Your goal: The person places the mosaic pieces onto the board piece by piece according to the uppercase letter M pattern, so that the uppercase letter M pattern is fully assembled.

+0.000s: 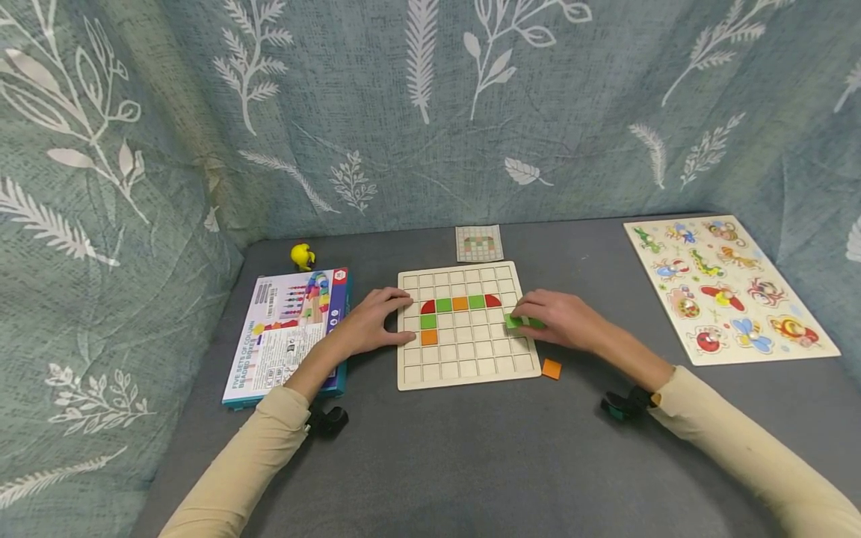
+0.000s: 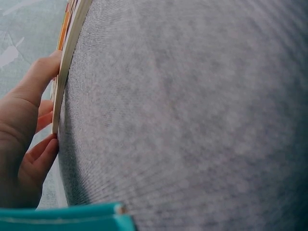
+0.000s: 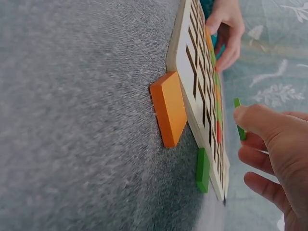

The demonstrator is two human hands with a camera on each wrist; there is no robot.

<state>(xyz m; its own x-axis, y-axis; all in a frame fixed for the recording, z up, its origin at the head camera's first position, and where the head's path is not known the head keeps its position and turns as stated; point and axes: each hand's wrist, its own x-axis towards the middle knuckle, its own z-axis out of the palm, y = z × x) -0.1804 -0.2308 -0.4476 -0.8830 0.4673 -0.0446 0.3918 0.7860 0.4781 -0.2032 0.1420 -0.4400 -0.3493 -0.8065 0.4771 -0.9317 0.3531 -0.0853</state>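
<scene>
A wooden grid board [image 1: 468, 366] carries two red quarter-round tiles, several green square tiles and orange ones, set along one row and down a left column. My left hand [image 1: 368, 323] rests at the board's left edge, thumb and fingers spread along it. Over the right edge, my right hand [image 1: 561, 320] pinches a green square tile [image 3: 239, 120] between thumb and fingertips. Beneath that hand, another green tile [image 3: 203, 171] lies on the table beside the board. An orange square tile [image 1: 551, 369] lies near the board's front right corner.
A small pattern card [image 1: 480, 243] lies behind the board. To the left is a boxed bead set [image 1: 272, 359], with a small yellow toy [image 1: 303, 257] behind it. A wooden animal puzzle [image 1: 729, 291] lies at the right. A patterned curtain [image 1: 417, 172] hangs behind the table.
</scene>
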